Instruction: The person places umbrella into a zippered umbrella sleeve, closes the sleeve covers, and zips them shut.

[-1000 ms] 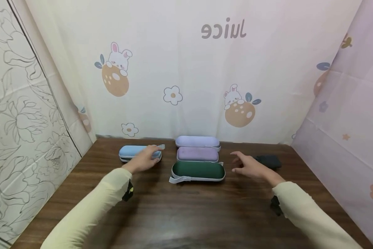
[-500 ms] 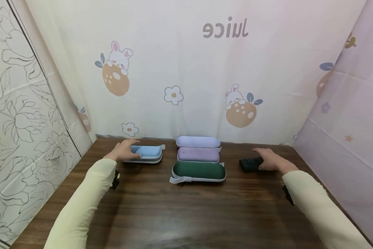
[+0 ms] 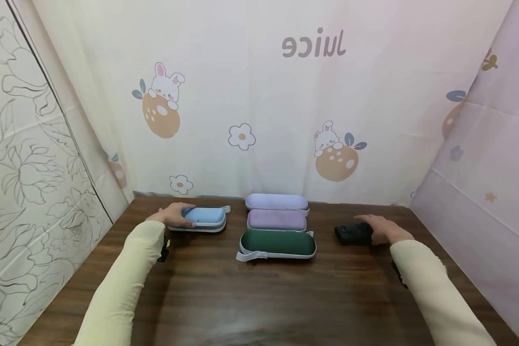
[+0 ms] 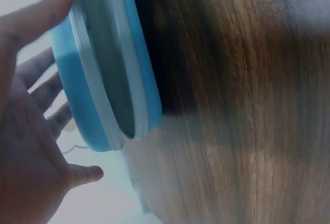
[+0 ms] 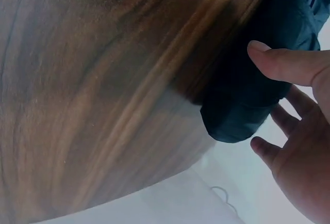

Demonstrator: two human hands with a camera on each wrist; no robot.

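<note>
My left hand (image 3: 171,215) is at the left end of a light blue zip case (image 3: 207,216), its thumb on the near side and fingers behind. In the left wrist view the blue case (image 4: 85,90) lies between thumb and fingers, a grey gap between its two zip edges, the little finger apart. My right hand (image 3: 380,228) grips the right part of a black fabric-covered roll (image 3: 352,234). In the right wrist view the thumb lies across the black roll (image 5: 242,100), with fingers behind it. The palm hides the roll's right end in the head view.
Between the hands, three zip cases stand in a row from back to front: lavender (image 3: 276,201), purple (image 3: 276,219) and dark green (image 3: 281,243) with a grey strap. The dark wooden table (image 3: 259,298) meets a printed curtain (image 3: 207,96) at the back.
Since one second ago, my left hand has moved left to the blue case's left end. My right hand has moved right onto the black roll. Over the last half second both hands barely shift.
</note>
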